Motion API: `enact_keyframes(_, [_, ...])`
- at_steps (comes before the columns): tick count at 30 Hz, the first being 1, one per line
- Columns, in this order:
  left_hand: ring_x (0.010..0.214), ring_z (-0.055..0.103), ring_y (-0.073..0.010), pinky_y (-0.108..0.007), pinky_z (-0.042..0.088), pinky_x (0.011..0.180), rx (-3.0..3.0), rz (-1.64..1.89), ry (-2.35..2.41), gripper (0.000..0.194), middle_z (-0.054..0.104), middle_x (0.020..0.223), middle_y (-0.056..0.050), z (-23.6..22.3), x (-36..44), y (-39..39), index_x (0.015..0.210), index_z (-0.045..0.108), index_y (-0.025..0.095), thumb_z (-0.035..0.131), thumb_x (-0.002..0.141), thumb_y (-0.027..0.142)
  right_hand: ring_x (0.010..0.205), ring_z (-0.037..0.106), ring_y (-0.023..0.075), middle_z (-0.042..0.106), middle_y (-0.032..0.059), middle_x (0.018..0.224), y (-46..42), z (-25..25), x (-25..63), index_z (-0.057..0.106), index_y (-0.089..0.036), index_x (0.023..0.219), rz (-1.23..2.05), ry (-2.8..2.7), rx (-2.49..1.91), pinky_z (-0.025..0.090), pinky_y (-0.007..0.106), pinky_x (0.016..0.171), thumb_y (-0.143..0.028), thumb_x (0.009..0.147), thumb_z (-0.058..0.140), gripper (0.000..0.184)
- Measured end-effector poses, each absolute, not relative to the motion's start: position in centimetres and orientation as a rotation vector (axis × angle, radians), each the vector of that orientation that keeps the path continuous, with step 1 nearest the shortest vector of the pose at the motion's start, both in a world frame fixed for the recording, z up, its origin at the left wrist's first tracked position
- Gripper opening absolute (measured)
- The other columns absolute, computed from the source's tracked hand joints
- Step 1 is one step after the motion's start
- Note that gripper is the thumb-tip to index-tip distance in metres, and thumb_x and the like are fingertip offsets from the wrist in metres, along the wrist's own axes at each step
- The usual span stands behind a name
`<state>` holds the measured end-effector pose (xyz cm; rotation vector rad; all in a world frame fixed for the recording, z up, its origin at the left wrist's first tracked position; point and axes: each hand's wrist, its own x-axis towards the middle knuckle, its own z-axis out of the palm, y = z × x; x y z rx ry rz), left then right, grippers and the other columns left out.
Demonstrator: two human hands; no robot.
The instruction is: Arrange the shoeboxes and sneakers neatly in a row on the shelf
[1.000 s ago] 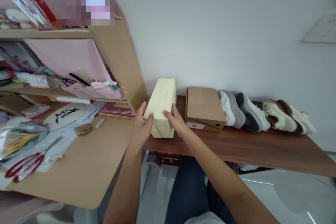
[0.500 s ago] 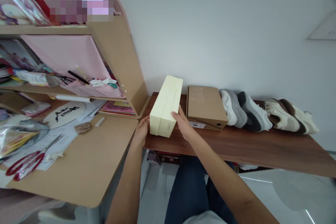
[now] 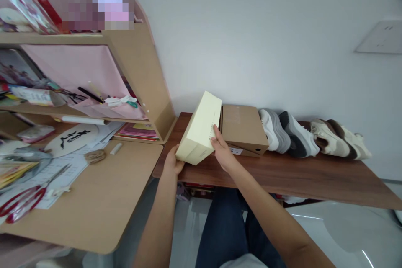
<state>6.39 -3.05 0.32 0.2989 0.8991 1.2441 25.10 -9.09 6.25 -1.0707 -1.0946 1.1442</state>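
Observation:
A pale yellow shoe box [image 3: 202, 123] is tilted above the left end of the dark wooden bench [image 3: 282, 176]. At its lower left corner, my left hand [image 3: 173, 160] grips the edge, with some fingers hidden beneath. My right hand [image 3: 222, 150] holds the right side, thumb and fingers pressed against the lid and side. Just right of it lies a closed brown cardboard box [image 3: 243, 125]. Whether the yellow box touches the bench underneath, I cannot tell.
Grey-and-white sneakers [image 3: 298, 134] and cream-brown shoes [image 3: 339, 138] stand in a row on the bench. To the left is a desk [image 3: 125, 192] with red-handled scissors [image 3: 31, 199], papers and a shelf unit [image 3: 138, 71]. A wall socket [image 3: 381, 37] is at the upper right.
The yellow shoe box has tilted further, its left side lifting in my hands. My left hand has shifted lower around its corner. The whole view has turned slightly right.

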Motion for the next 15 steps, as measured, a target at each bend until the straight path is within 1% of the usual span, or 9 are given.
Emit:
enact_keyframes(2, [0.081,0.070,-0.0211,-0.030,0.057,0.071,0.300,1.277,0.896,0.016,0.073,0.081,-0.005,0.8,6.0,-3.0,0.094,0.068,0.015,0.063,0.079,0.020,0.148,0.025,0.0195,0.025,-0.0020,0.161,-8.9,6.1,25.0,0.028,-0.031,0.153,1.134,-1.099,-1.062,0.013,0.045,0.123,-0.063,0.088,0.048,0.075])
enact_keyframes(5, [0.074,0.068,-0.0165,-0.025,0.056,0.067,0.313,1.377,0.945,0.010,0.073,0.078,-0.004,1.8,5.3,-2.8,0.088,0.067,0.015,0.063,0.080,0.019,0.147,0.029,0.0203,0.030,-0.0005,0.159,-8.5,6.0,24.7,0.037,-0.030,0.149,1.085,-1.098,-1.062,0.017,0.044,0.122,-0.067,0.086,0.048,0.074])
enact_keyframes(8, [0.077,0.068,-0.0145,-0.022,0.055,0.070,0.381,1.447,0.992,0.009,0.074,0.082,-0.003,3.1,4.5,-2.5,0.088,0.068,0.016,0.061,0.082,0.018,0.145,0.031,0.0206,0.032,0.0017,0.158,-8.0,6.1,24.3,0.042,-0.027,0.147,1.049,-1.113,-1.088,0.017,0.043,0.122,-0.069,0.085,0.048,0.076])
enact_keyframes(11, [0.085,0.068,-0.0153,-0.023,0.055,0.075,0.462,1.462,1.029,0.013,0.074,0.090,-0.004,4.1,3.7,-2.1,0.091,0.069,0.017,0.058,0.084,0.019,0.148,0.025,0.0211,0.032,0.0006,0.159,-7.7,6.2,24.1,0.044,-0.027,0.146,1.043,-1.122,-1.168,0.014,0.044,0.123,-0.070,0.084,0.047,0.075])
enact_keyframes(13, [0.090,0.068,-0.0168,-0.024,0.055,0.077,0.514,1.486,1.075,0.015,0.074,0.095,-0.005,4.5,3.2,-1.7,0.093,0.069,0.017,0.059,0.084,0.021,0.150,0.017,0.0215,0.030,-0.0011,0.159,-7.6,6.4,24.0,0.045,-0.030,0.145,1.047,-1.128,-1.229,0.011,0.046,0.123,-0.071,0.084,0.048,0.073])
enact_keyframes(15, [0.093,0.068,-0.0186,-0.026,0.055,0.079,0.565,1.508,1.124,0.016,0.074,0.098,-0.006,4.6,2.8,-1.4,0.094,0.069,0.017,0.061,0.081,0.022,0.151,0.013,0.0227,0.030,-0.0006,0.159,-7.5,6.6,23.9,0.046,-0.030,0.144,1.054,-1.142,-1.275,0.008,0.048,0.123,-0.073,0.084,0.047,0.075])
